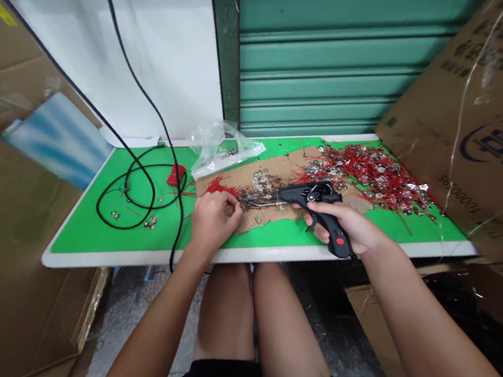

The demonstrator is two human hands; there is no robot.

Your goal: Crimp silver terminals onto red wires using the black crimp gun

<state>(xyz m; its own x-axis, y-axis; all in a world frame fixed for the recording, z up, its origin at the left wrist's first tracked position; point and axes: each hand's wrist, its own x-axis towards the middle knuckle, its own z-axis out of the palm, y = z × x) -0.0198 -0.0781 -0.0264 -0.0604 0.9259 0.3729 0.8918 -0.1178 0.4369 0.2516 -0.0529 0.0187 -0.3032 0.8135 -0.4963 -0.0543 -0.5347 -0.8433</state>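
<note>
My right hand [346, 222] is wrapped round the grip of a black soldering gun [338, 232] with a red button on its handle. The gun's thin metal tip points left, close to the fingers of my left hand [217, 216]. Thumb and forefinger of that hand are pinched together; whatever is between them is too small to make out. Beneath both lies a scorched piece of cardboard [289, 212], bearing a bunch of short red wires [223, 186] and several small metal discs [262, 181].
A large heap of red wires with metal discs [376, 172] covers the right of the green table [86, 235]. Black cable [120, 224] loops at left, near a red block [175, 175]. A clear plastic bag [223, 149] lies behind. Cardboard boxes [472, 141] flank the table.
</note>
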